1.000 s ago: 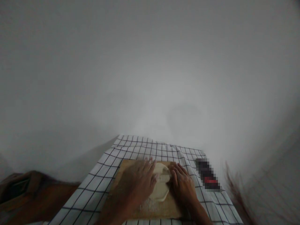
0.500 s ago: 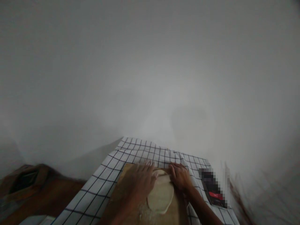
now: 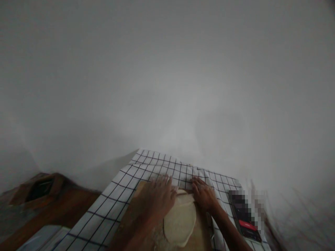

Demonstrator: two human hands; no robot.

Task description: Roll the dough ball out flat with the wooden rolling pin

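A flat, pale round of dough (image 3: 180,221) lies on a wooden board (image 3: 141,190) dusted with flour. Across the dough's far part runs a thin pale bar, which looks like a rolling pin (image 3: 185,198); both its ends are hidden under my hands. My left hand (image 3: 161,195) lies over the left end, palm down, with fingers stretched forward and slightly blurred. On the other end rests my right hand (image 3: 204,195), its fingers also extended forward and lying flat near the board's far edge.
A white cloth with black grid lines (image 3: 104,205) covers the table beneath the board. To the right lies a phone (image 3: 247,225), partly pixelated. A brown wooden piece (image 3: 42,190) stands at far left, and a pale wall (image 3: 167,87) rises behind the table.
Both hands remain over the bar, their fingers now stretched out further forward. The whole view has shifted slightly, with the table and phone appearing further right.
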